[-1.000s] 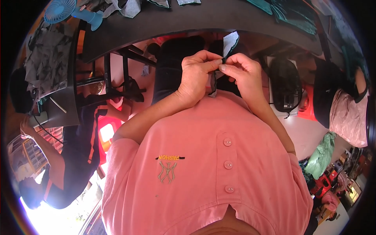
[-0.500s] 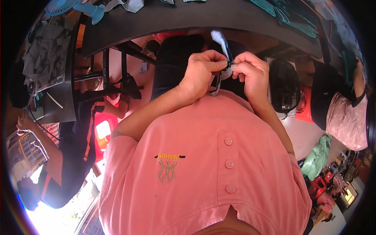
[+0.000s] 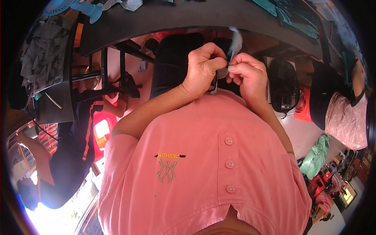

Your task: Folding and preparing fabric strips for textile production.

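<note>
- Sitting at far left, a co-worker in dark clothing (image 3: 70, 156) works beside a black table (image 3: 164, 19), well apart from both hands.
- Left hand (image 3: 201, 70): fingers curled tight, thumb and forefinger pinching a small strip of pale fabric (image 3: 234, 49) held over the lap, above the pink shirt (image 3: 203, 164).
- Right hand (image 3: 246, 76): fingertips closed on the same strip, touching the left hand.
- Step, as judged: fine two-handed handling of the strip; any further move calls for steady opposing pinches.
- At right, a black bag (image 3: 284, 88) lies near.

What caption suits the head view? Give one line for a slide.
Left hand and right hand pinch a small grey strip together above a pink shirt.
</note>
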`<state>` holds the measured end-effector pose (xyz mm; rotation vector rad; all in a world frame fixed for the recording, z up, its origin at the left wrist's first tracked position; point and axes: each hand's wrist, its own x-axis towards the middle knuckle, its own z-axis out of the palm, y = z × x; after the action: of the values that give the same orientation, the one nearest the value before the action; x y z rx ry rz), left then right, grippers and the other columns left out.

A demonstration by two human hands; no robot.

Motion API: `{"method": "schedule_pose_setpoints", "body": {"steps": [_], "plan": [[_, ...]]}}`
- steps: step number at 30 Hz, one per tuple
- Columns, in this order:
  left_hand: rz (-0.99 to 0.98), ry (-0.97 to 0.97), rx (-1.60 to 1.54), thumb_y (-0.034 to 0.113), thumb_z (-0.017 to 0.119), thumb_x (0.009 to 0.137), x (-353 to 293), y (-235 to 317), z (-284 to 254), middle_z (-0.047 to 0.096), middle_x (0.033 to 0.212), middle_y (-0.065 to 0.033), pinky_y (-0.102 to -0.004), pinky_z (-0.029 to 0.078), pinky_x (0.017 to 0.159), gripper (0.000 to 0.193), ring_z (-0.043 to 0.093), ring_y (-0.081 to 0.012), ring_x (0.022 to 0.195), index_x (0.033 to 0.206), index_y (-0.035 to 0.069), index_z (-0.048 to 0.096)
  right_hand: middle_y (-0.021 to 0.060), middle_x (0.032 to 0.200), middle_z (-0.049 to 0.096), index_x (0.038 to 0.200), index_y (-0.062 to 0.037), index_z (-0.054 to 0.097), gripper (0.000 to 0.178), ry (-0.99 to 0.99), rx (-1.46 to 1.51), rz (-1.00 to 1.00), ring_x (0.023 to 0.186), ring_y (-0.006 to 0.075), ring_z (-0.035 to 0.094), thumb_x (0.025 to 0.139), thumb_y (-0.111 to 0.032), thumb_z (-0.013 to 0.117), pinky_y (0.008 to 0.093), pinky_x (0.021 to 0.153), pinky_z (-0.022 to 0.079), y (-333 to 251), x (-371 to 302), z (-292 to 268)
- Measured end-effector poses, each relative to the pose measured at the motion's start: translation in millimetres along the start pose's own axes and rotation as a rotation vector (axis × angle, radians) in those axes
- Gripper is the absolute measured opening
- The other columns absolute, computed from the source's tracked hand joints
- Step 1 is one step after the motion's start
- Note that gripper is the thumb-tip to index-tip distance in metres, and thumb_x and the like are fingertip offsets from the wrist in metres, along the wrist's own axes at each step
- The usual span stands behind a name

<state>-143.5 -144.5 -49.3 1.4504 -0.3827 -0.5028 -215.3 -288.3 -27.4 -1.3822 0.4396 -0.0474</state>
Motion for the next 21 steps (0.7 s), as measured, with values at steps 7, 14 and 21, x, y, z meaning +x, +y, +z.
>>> {"method": "schedule_pose_setpoints", "body": {"steps": [7, 14, 21], "plan": [[-0.094, 0.023, -0.183, -0.003, 0.054, 0.081, -3.4, 19.3, 10.7, 0.059, 0.074, -0.0067, -0.0264, 0.045, 0.052, 0.006, 0.054, -0.0109, 0.060, 0.086, -0.001, 0.056, 0.0028, 0.060, 0.056, 0.071, -0.0015, 0.060, 0.011, 0.000, 0.066, -0.009, 0.052, 0.0103, 0.054, 0.073, -0.012, 0.060, 0.0217, 0.048, 0.033, -5.7, 8.0, 6.5], [0.121, 0.092, -0.073, -0.004, 0.055, 0.080, 0.5, 0.4, 2.8, 0.061, 0.077, -0.0052, -0.0246, 0.045, 0.065, 0.008, 0.056, -0.0104, 0.071, 0.084, -0.002, 0.062, 0.0021, 0.059, 0.055, 0.072, -0.0019, 0.060, 0.011, 0.014, 0.125, 0.085, 0.052, 0.0102, 0.054, 0.075, -0.012, 0.061, 0.0223, 0.048, 0.033, -1.8, -2.1, 14.7], [-0.030, 0.156, -0.048, -0.004, 0.057, 0.079, 0.9, 4.2, 1.9, 0.063, 0.079, -0.0031, -0.0228, 0.045, 0.068, 0.010, 0.055, -0.0095, 0.074, 0.085, -0.003, 0.065, 0.0028, 0.071, 0.062, 0.086, 0.0015, 0.061, 0.008, 0.100, -0.075, -0.214, 0.063, 0.0075, 0.056, 0.088, -0.006, 0.060, 0.0226, 0.058, 0.041, -6.9, -8.8, 20.8]]}}
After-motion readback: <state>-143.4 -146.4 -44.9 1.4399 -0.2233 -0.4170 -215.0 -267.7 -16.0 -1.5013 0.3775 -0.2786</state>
